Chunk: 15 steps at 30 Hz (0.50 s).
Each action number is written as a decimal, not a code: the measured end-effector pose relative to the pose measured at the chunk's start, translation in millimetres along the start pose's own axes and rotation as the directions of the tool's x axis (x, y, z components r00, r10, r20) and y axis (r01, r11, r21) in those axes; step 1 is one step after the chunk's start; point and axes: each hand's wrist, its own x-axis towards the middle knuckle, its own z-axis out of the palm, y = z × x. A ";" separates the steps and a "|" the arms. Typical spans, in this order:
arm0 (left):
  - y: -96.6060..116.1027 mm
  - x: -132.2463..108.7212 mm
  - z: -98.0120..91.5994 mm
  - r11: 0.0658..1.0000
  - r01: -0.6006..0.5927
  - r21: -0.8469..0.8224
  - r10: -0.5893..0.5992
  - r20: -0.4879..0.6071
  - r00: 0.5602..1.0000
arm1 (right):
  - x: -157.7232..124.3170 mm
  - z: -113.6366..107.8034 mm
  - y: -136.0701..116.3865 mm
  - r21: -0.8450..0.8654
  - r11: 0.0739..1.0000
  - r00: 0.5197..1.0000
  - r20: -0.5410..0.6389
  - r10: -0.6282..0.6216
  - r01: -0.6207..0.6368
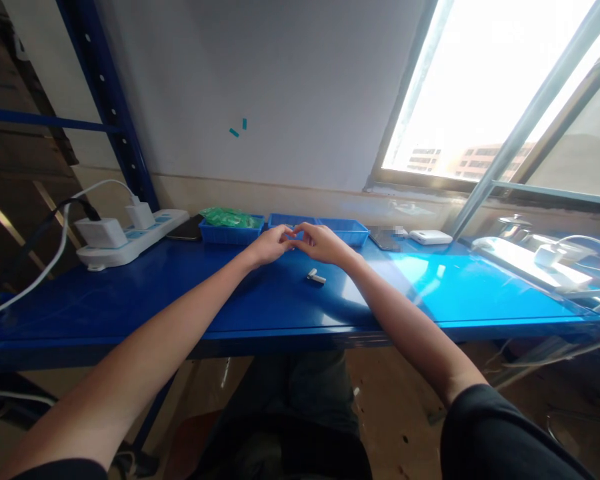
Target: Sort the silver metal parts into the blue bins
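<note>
My left hand (271, 245) and my right hand (321, 244) meet over the blue table, fingertips nearly touching. Both are closed in a pinch. Whatever sits between the fingers is too small or too hidden to name. Below them on the tabletop lie small white pieces (316, 277), long and narrow, one set at an angle to the other. Just behind my hands are two blue bins, a left one (285, 220) partly covered by my fingers and a right one (353, 233).
Green plastic packets (227, 217) fill another blue bin (230, 235). A white power strip (145, 239) with plugs and cables stands at the left. Toward the right are a dark phone-like slab (384, 239), a white box-shaped device (431, 237) and another power strip (523, 261) near a metal post.
</note>
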 end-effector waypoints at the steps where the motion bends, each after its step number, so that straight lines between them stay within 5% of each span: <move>1: 0.4 -0.2 -1.5 0.996 0.031 -0.088 -0.033 -0.016 0.999 | -0.1 0.4 -3.2 -0.022 1.000 1.000 0.006 -0.012 0.012; 4: 4.6 -2.1 -4.6 0.964 0.074 -0.256 -0.077 -0.001 0.997 | -2.5 -1.7 -7.9 -0.133 0.991 1.000 0.001 -0.024 0.024; 11: 11.1 -2.9 -7.9 0.917 0.157 -0.366 -0.151 0.044 0.987 | -9.0 -17.7 -7.6 -0.253 0.967 0.993 -0.096 -0.064 0.038; 13: 7.3 -2.1 -7.8 0.937 0.173 -0.302 -0.169 0.039 0.985 | -13.3 -21.5 -15.5 -0.238 0.964 0.960 -0.221 -0.174 0.120; 15: 4.3 -2.6 -5.8 0.973 0.150 -0.176 -0.147 0.030 0.989 | -19.4 -22.0 -30.3 -0.250 0.935 0.871 -0.361 -0.332 0.253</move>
